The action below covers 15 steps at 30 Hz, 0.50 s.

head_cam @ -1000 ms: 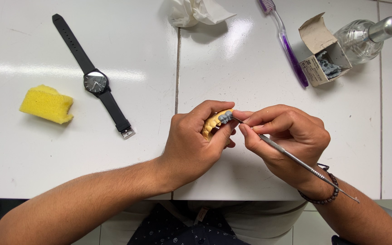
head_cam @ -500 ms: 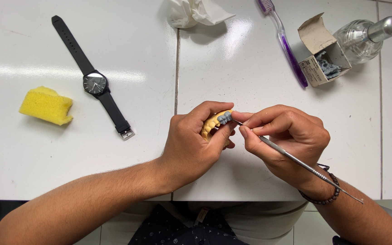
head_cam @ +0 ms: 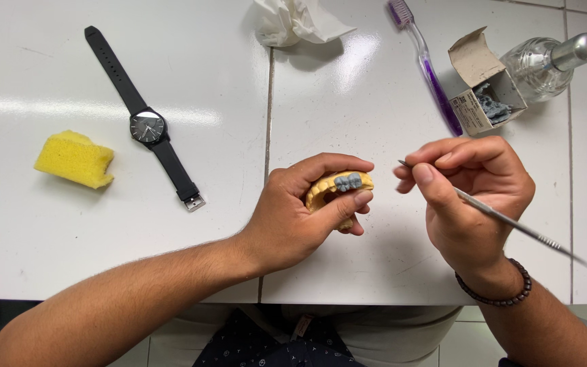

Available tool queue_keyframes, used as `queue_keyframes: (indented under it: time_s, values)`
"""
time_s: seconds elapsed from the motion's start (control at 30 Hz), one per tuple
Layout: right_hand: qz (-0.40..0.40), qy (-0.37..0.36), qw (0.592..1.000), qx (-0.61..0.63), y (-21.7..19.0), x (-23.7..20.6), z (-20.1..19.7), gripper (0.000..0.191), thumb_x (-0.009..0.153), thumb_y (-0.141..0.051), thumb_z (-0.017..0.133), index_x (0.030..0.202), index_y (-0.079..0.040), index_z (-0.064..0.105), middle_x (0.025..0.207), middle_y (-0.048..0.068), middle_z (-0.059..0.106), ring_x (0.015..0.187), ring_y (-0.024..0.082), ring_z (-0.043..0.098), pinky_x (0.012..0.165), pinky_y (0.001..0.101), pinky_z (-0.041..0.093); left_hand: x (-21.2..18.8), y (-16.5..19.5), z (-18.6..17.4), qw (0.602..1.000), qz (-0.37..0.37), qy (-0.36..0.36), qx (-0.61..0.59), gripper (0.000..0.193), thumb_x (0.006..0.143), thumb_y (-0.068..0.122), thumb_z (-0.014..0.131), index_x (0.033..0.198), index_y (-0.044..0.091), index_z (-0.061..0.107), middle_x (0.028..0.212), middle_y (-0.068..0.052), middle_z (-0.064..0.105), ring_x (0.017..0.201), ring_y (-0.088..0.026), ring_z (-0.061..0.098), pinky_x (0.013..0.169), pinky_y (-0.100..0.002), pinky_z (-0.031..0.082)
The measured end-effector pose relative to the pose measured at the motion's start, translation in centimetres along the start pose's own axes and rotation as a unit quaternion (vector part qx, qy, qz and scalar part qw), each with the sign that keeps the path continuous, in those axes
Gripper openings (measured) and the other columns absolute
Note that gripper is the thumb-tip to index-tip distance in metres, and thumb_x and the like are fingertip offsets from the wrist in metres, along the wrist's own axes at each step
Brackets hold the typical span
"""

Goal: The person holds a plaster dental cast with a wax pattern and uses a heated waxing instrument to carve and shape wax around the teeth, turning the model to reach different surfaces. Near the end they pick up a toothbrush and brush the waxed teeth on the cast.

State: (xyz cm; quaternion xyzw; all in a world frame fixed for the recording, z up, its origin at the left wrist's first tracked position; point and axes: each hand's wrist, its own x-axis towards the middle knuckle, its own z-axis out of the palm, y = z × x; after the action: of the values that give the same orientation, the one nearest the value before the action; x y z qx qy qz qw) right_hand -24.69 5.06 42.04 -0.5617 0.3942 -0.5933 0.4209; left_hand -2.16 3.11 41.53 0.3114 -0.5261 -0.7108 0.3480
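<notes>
My left hand (head_cam: 300,217) grips a yellow dental model (head_cam: 327,190) over the white tiled counter; grey wax teeth (head_cam: 348,181) sit on top of the model. My right hand (head_cam: 470,204) holds a thin metal carving tool (head_cam: 511,224) like a pen. The tool's tip (head_cam: 402,163) points left and hangs a short way to the right of the model, not touching it. A dark bead bracelet (head_cam: 504,289) is on my right wrist.
A black wristwatch (head_cam: 145,126) and a yellow sponge (head_cam: 75,159) lie to the left. At the back are crumpled tissue (head_cam: 297,20), a purple toothbrush (head_cam: 426,64), a small open cardboard box (head_cam: 484,85) with grey pieces and a glass bottle (head_cam: 541,64). The counter edge (head_cam: 375,299) runs near me.
My right hand has drawn the tool away from the model to the right. My left hand has turned the model so the grey teeth face up.
</notes>
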Motion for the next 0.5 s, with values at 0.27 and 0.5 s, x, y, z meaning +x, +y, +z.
queue_keyframes:
  time_s: [0.27, 0.5]
  values:
    - [-0.025, -0.026, 0.995, -0.094, 1.06, -0.73, -1.23, 0.016, 0.101, 0.011, 0.072, 0.102, 0.002, 0.059, 0.105, 0.020, 0.072, 0.091, 0.017, 0.075, 0.078, 0.0230, 0.065, -0.10, -0.64, -0.02, 0.996, 0.085, -0.015, 0.035, 0.030, 0.103, 0.010, 0.070, 0.133, 0.009, 0.066, 0.110, -0.006, 0.074, 0.100, -0.011, 0.075, 0.083, -0.027, 0.070]
    - [-0.042, -0.039, 0.992, -0.110, 1.01, -0.45, -1.08, 0.016, 0.101, 0.011, 0.072, 0.101, 0.001, 0.060, 0.104, 0.019, 0.072, 0.094, 0.016, 0.075, 0.080, 0.0226, 0.066, -0.26, -0.50, -0.02, 0.997, 0.057, 0.007, 0.058, 0.029, 0.101, 0.014, 0.071, 0.129, 0.009, 0.068, 0.099, -0.004, 0.074, 0.081, -0.007, 0.072, 0.071, -0.022, 0.064]
